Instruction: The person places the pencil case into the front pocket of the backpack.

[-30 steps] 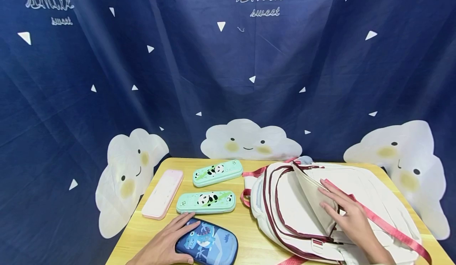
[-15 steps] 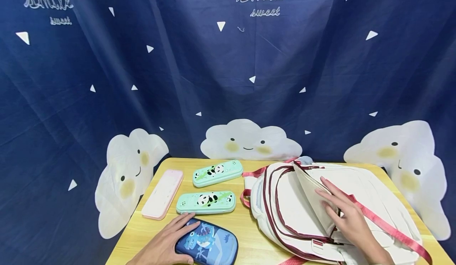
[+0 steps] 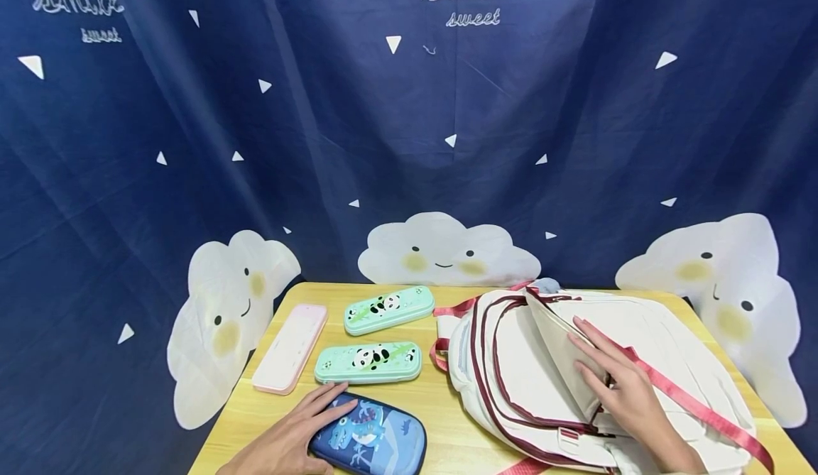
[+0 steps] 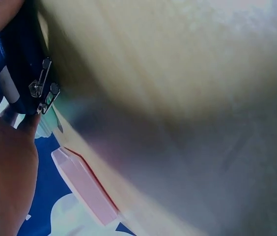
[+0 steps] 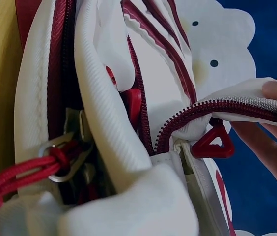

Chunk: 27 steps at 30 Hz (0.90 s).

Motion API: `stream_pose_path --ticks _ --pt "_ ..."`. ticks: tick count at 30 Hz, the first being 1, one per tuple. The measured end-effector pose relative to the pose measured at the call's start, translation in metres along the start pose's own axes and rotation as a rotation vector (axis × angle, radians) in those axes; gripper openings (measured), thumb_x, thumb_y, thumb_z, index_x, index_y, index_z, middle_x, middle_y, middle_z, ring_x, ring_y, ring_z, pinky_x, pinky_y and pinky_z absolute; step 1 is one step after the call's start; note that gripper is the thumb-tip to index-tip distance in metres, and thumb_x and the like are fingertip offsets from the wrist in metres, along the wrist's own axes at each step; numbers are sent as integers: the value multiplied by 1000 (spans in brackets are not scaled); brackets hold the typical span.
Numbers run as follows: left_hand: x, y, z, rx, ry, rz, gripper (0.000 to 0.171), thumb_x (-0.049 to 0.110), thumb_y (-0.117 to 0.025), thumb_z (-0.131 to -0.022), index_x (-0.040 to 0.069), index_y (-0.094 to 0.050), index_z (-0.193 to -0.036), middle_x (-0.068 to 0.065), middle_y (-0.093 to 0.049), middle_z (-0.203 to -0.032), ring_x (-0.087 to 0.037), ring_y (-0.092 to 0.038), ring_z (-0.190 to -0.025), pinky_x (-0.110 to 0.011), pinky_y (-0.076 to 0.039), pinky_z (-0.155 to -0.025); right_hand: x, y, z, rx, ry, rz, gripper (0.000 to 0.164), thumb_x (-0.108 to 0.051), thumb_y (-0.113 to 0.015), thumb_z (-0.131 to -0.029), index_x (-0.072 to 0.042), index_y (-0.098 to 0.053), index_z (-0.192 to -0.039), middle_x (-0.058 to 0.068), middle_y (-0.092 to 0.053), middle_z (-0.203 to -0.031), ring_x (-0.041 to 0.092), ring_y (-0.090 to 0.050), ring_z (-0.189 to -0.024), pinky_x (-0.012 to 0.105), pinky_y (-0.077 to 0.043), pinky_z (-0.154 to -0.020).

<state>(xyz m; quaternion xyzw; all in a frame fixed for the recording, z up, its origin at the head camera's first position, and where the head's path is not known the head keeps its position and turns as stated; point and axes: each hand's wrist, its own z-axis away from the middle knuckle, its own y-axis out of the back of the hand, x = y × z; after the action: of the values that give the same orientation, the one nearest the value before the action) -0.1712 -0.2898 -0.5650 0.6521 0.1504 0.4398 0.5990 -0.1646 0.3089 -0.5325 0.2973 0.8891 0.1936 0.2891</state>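
One blue pencil case (image 3: 377, 436) with a dinosaur picture lies near the front of a wooden counter (image 3: 450, 450) in the head view. The person's left hand (image 3: 284, 432) grips its left end, fingers spread over the far edge. Beyond it lie two mint panda cases, a nearer one (image 3: 369, 363) and a farther one (image 3: 390, 310), with a pink case (image 3: 290, 351) to their left. On the right, a white backpack (image 3: 671, 347) lies flat; the right hand (image 3: 629, 397) holds its pocket flap (image 3: 562, 354) raised. Behind hangs a navy cloud-print backdrop (image 3: 383, 120).

The left wrist view shows metal zip pulls (image 4: 45, 88) at the end of the case, between the fingers.

In the right wrist view, the flap's zipped edge (image 5: 217, 105) is pinched between thumb and fingers, a red triangular pull (image 5: 213, 143) dangling below.

The step in hand appears to be keeping the pocket open while securing the blue pencil case, which is outside the backpack. Moving it would call for a firm lift, with the flap held wide.
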Motion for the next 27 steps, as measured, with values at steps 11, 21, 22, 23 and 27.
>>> stream_pose_path --ticks 11,21,22,23,27 --pt "0 2 5 20 -6 6 92 79 -69 -91 48 -32 -169 7 -38 -172 -22 -44 -146 -47 -56 -112 -3 2 2 -65 -70 23 40 -17 -81 -100 -6 -75 -138 18 -63 -156 8 -49 -155 8 -34 -121" --pt "-1 -3 8 56 29 -32 88 83 -67 -89 55 -34 -165 15 -40 -167 -15 -45 -138 -41 -58 -106 -6 3 1 -48 -68 18 42 -15 -81 -99 -4 -74 -140 18 -64 -154 8 -50 -154 9 -34 -122" --pt "-1 -3 8 56 35 -35 88 84 -66 -89 55 -34 -165 15 -41 -167 -15 -46 -138 -41 -59 -106 -7 3 1 -45 -67 17 42 -16 -80 -100 -3 -74 -140 18 -65 -154 6 -49 -154 9 -34 -122" --pt "-1 -3 8 55 42 -35 87 85 -66 -89 56 -34 -165 16 -41 -167 -15 -46 -138 -42 -58 -106 -7 3 0 -42 -64 19 42 -23 -78 -103 -3 -74 -139 18 -65 -153 4 -48 -154 9 -34 -122" --pt "0 -3 8 45 64 -36 88 87 -64 -88 57 -33 -165 16 -42 -166 -15 -47 -138 -45 -58 -107 -8 2 -2 -21 -31 36 58 -49 -59 -110 0 -74 -138 19 -68 -149 -2 -44 -155 10 -33 -123"
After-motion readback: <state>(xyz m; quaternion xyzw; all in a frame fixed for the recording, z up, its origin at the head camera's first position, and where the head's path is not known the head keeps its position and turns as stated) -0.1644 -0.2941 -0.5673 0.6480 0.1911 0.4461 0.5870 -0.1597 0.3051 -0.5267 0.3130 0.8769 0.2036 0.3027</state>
